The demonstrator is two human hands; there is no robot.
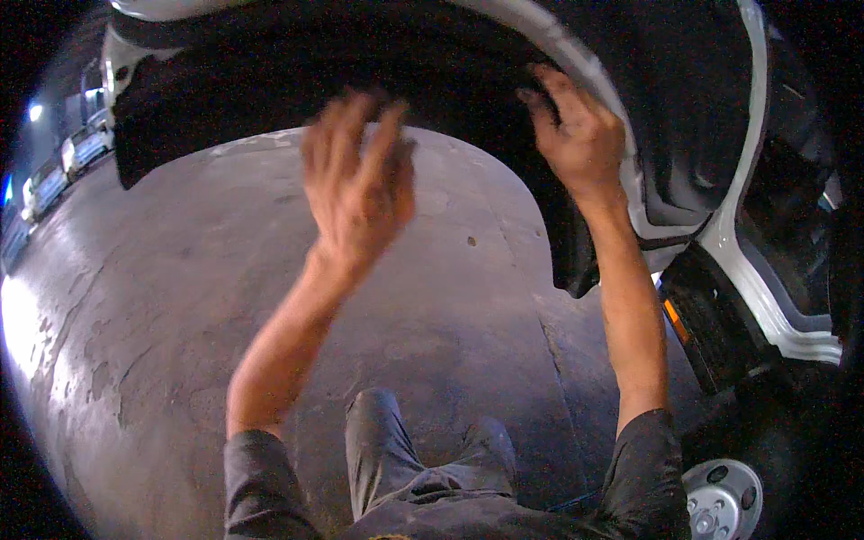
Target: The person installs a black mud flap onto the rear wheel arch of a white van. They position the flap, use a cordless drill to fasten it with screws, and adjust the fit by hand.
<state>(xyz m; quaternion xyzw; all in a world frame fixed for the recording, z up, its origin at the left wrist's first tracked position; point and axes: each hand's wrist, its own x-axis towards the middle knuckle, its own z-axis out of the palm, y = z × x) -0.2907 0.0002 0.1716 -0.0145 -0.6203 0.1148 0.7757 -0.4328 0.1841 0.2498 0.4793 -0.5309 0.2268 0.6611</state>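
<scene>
A black arched panel (pixel 432 81), resembling a wheel-arch liner, spans the top of the view and runs down on the right. My left hand (pixel 355 180) is raised at its lower edge, smeared by motion, fingers spread and holding nothing I can see. Farther right, my right hand (pixel 580 135) is in front of the panel, beside a pale curved body edge (pixel 589 67). Its fingers are bent, with a gap between thumb and forefinger. Whether those fingertips touch the dark surface I cannot tell.
White vehicle bodywork (pixel 733 234) with dark openings rises on the right. Beneath it sit an orange reflector (pixel 675 321) and a silver wheel (pixel 723 499). Parked vehicles (pixel 85 146) line the far left. The grey floor (pixel 432 333) is worn and has a long seam.
</scene>
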